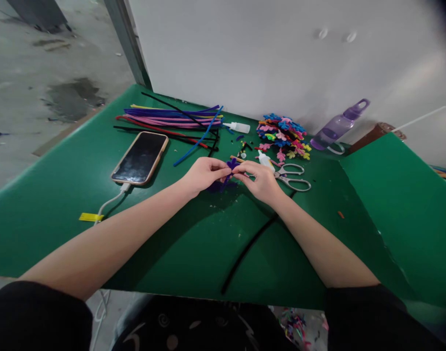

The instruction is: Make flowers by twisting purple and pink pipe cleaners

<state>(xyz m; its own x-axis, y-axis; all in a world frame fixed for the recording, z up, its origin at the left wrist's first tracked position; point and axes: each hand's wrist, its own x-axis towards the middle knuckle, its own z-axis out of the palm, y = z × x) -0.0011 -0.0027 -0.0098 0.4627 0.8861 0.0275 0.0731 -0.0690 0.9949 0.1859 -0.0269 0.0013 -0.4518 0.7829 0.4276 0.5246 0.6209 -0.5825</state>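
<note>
Over the middle of the green table, my left hand (210,173) pinches a small purple pipe-cleaner flower (232,163) from its left side. My right hand (258,179) grips the same flower from the right, its fingertips almost meeting the left ones. Part of the flower is hidden behind the fingers, and a purple strand hangs below them. Just right of my right hand lie silver scissors (298,184), their blades partly covered by it. A small white glue bottle (265,160) lies behind that hand. One black pipe cleaner (250,243) runs beneath my right forearm.
Pipe cleaners (171,116) in several colours lie at the back left, near a phone (140,158) on a charging cable. A pile of colourful pipe-cleaner flowers (283,134), another glue bottle (239,127) and a purple water bottle (336,127) are along the back. A green panel (409,195) lies right.
</note>
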